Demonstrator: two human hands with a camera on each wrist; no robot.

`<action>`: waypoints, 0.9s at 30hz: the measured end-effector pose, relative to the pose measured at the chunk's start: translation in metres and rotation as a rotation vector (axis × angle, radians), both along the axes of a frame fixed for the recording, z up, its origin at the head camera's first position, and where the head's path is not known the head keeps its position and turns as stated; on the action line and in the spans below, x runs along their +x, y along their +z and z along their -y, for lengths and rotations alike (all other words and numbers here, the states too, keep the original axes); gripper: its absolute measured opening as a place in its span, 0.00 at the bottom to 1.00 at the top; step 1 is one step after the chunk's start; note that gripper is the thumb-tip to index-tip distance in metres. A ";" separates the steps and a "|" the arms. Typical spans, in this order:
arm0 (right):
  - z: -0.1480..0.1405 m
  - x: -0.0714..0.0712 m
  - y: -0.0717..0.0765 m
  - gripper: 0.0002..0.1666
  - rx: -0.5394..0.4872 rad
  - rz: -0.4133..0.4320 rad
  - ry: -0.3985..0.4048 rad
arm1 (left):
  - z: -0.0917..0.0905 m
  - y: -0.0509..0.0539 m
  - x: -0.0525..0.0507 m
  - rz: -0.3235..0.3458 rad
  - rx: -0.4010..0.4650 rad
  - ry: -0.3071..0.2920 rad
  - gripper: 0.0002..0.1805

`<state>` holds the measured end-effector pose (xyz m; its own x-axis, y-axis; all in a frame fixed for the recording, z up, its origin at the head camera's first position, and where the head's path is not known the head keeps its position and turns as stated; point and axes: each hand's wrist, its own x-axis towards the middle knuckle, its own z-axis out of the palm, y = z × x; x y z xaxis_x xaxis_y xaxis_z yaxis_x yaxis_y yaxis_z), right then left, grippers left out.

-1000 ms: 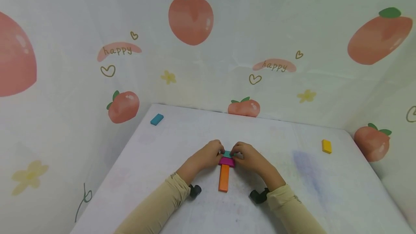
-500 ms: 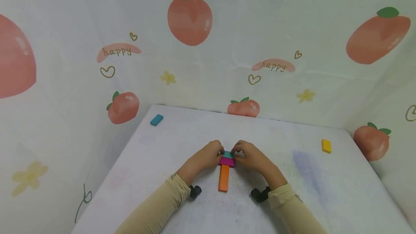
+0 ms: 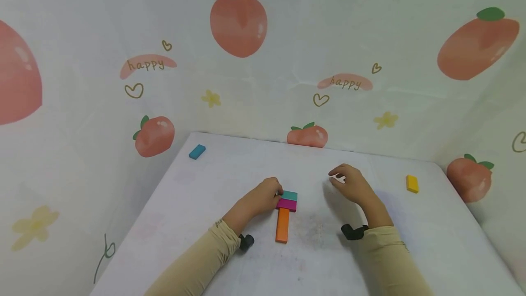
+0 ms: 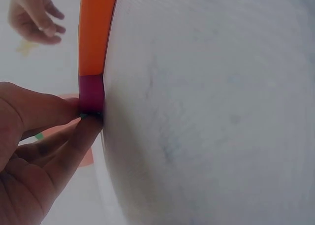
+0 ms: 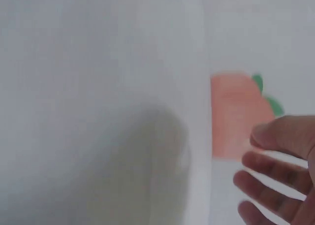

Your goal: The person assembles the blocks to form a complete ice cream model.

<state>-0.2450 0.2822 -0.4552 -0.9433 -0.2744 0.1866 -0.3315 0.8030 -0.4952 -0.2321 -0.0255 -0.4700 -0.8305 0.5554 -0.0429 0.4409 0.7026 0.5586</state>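
Observation:
In the head view, a teal block lies flush behind a magenta block on the table. An orange block runs from the magenta one toward the person, like a T's stem. My left hand pinches the left end of the teal block, its thumb at the magenta edge. The left wrist view shows these fingertips close up against the magenta block, largely hiding the teal. Off to the right, my right hand hovers above the table with loosely bent fingers and holds nothing.
A blue block lies at the table's far left corner and a yellow block toward the far right. Behind the table hangs a white cloth printed with peaches. Black wrist cameras stick out below both hands.
My right hand has let go of the right end of the teal and magenta blocks and moved up and right. The left hand stays at their left end; the blocks keep their places.

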 end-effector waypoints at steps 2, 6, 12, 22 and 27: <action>-0.012 0.000 0.001 0.11 0.043 -0.001 -0.048 | 0.000 0.000 0.000 -0.003 0.001 -0.001 0.11; -0.034 -0.001 0.000 0.14 0.113 0.040 -0.134 | 0.001 -0.001 0.001 -0.010 0.006 -0.005 0.11; -0.072 0.001 0.001 0.19 0.140 0.118 -0.303 | 0.001 -0.004 0.000 -0.040 0.007 -0.012 0.10; -0.136 0.008 -0.003 0.23 0.129 0.099 -0.518 | 0.000 -0.003 -0.001 -0.025 0.000 -0.011 0.11; -0.153 0.011 -0.005 0.26 0.142 0.155 -0.596 | 0.000 -0.005 -0.001 -0.026 0.018 -0.006 0.11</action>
